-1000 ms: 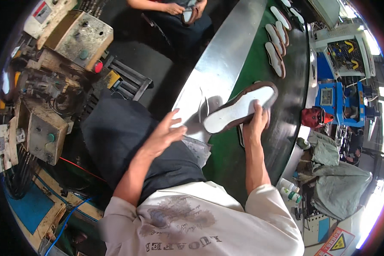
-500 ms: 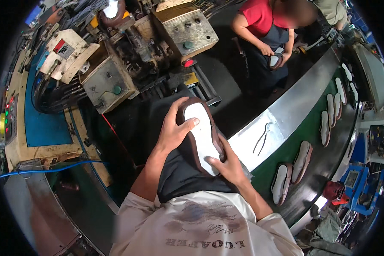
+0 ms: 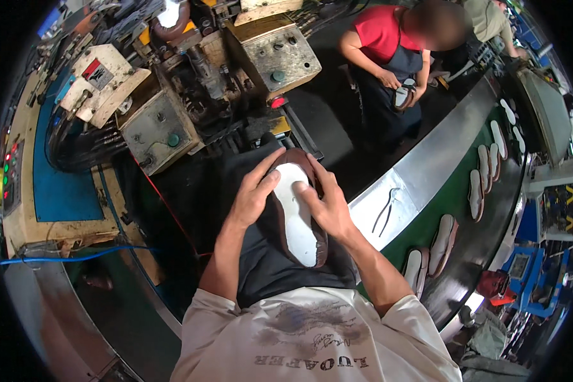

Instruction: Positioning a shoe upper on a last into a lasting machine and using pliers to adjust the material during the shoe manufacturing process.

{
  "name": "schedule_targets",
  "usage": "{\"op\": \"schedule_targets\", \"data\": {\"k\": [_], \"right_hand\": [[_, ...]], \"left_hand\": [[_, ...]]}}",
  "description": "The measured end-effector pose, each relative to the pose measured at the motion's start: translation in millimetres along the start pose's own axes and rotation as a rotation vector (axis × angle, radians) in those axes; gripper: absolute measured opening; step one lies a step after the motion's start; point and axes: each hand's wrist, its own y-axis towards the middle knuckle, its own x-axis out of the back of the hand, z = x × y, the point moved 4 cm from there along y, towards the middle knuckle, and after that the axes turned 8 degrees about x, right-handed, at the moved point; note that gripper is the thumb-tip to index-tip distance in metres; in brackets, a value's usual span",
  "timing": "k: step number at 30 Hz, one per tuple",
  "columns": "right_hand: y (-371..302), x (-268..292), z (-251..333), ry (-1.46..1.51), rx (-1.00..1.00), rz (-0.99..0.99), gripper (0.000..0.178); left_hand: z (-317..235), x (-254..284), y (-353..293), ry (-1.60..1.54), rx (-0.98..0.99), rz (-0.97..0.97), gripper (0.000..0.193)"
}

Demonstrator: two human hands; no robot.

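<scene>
Over my lap I hold a brown shoe upper (image 3: 297,219) with its white insole side facing up. My left hand (image 3: 253,196) wraps the left side of its wider end, thumb on the white edge. On the other side my right hand (image 3: 328,205) grips the same end, its thumb resting on the white surface. The narrower end points toward my body, with no fingers on it. To the right, pincers (image 3: 387,210) lie on a metal ledge (image 3: 420,175), apart from both hands.
A machine with two grimy control boxes (image 3: 162,130) stands ahead on the left. Several similar shoe uppers (image 3: 442,245) lie along the green conveyor (image 3: 401,251) on the right. Beyond the ledge a co-worker in a red top (image 3: 379,32) holds another shoe. A blue hose (image 3: 76,254) crosses at left.
My right hand has moved from the shoe's near end up to its far, wider end. The shoe has turned slightly more upright in view. The conveyor's shoes appear shifted slightly left.
</scene>
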Motion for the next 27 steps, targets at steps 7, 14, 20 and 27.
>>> {"op": "schedule_targets", "data": {"k": [7, 14, 20, 27], "right_hand": [[5.2, -16.6, -18.8, 0.005, 0.209, -0.098, 0.075], [14.9, -20.2, -44.3, 0.051, 0.072, -0.029, 0.07], [18.4, -18.4, -68.2, 0.152, 0.018, 0.036, 0.069], [19.3, -22.6, -87.8, 0.331, -0.027, -0.023, 0.07]], "left_hand": [[11.7, -24.4, -2.6, 0.115, -0.094, -0.241, 0.051], [37.6, -3.1, -0.5, -0.051, 0.036, -0.103, 0.062], [13.9, 13.3, 3.0, 0.139, 0.166, 0.171, 0.08], [76.1, -10.9, 20.1, -0.455, 0.158, 0.011, 0.074]]}}
